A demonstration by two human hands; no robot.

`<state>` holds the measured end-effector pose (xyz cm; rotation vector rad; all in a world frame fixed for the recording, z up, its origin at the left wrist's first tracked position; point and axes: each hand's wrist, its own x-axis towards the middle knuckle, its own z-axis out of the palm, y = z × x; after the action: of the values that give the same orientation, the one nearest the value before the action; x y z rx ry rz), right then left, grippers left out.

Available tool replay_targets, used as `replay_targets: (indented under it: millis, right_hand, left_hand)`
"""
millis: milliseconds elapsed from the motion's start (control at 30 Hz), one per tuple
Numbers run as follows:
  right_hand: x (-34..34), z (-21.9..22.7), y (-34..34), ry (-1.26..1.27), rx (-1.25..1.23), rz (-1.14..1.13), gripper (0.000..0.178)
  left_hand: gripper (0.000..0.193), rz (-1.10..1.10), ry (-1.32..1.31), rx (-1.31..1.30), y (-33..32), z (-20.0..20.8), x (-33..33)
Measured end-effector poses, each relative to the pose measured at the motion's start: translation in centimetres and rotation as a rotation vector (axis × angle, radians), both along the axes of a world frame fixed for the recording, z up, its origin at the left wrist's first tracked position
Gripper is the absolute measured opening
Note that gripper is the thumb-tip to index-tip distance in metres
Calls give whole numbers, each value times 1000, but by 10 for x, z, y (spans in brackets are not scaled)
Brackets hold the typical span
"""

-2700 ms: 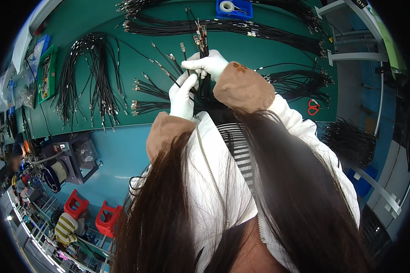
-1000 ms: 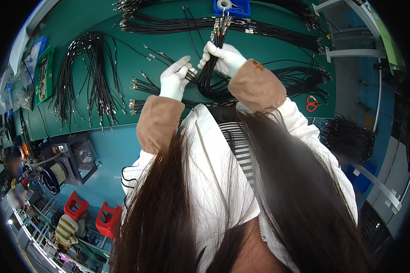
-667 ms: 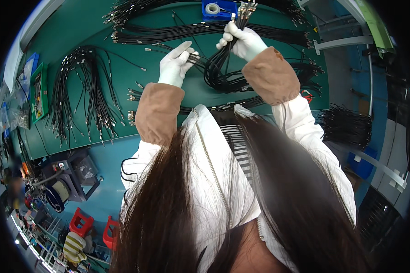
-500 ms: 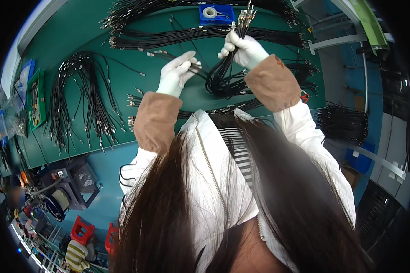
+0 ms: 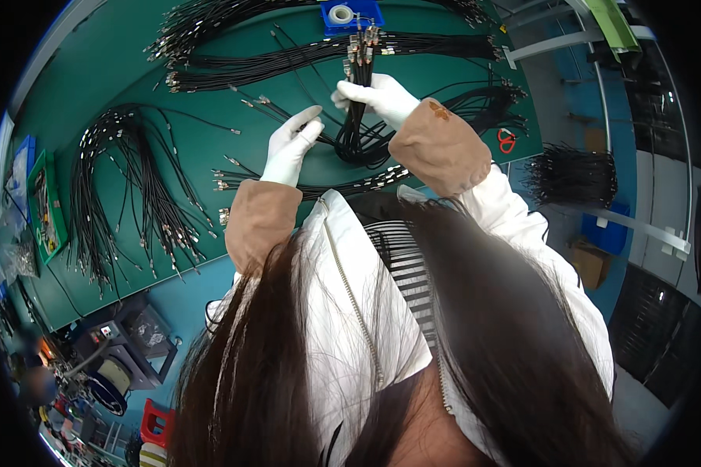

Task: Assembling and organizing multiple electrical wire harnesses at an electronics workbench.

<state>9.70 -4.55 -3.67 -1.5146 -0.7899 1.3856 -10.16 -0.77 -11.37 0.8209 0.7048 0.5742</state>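
Note:
A bundle of black cables (image 5: 356, 117) stands upright in my white-gloved right hand (image 5: 380, 97). My fingers are wrapped around it just below its metal connector ends (image 5: 360, 50), and its lower part bends into a loop over the table. To the left, my gloved left hand (image 5: 290, 146) has its fingers stretched out and its thumb apart, with no cable visible between them. A few loose cables (image 5: 266, 109) run behind the left hand toward the loop. Nearer my body, another row of cables (image 5: 327, 189) lies across the green table (image 5: 125, 58).
Long cable bundles (image 5: 273, 62) lie along the far side, by a blue tray (image 5: 331, 27) with a white tape roll (image 5: 340, 14). More cables (image 5: 132, 148) spread at left beside a green bin (image 5: 48, 206). Red-handled scissors (image 5: 506, 140) lie at the right edge.
My right hand has brought the cable bundle left and lower, turning it more upright. The left hand's curled fingers have straightened. The whole view has shifted slightly.

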Motion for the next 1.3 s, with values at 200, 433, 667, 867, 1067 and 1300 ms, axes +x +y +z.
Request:
replay_targets:
  millis: [200, 433, 667, 867, 1067, 1300]
  right_hand:
    - [-6, -12, 5, -169, 39, 87, 29]
    - [-29, -23, 17, -211, -87, 283, 34]
    - [47, -107, 56, -359, -234, 80, 76]
    - [-7, -159, 54, -918, -235, 370, 62]
    - [24, -137, 47, -17, -184, 142, 34]
    - [-11, -63, -39, -50, 125, 135, 37]
  left_hand:
    - [60, -81, 56, 146, -2, 0, 8]
    - [20, 113, 381, 474, -23, -5, 32]
    - [15, 266, 318, 185, -35, -4, 31]
    - [17, 342, 448, 227, -43, 7, 38]
    - [23, 514, 474, 264, -40, 8, 56]
    - [28, 602, 436, 154, -29, 0, 55]
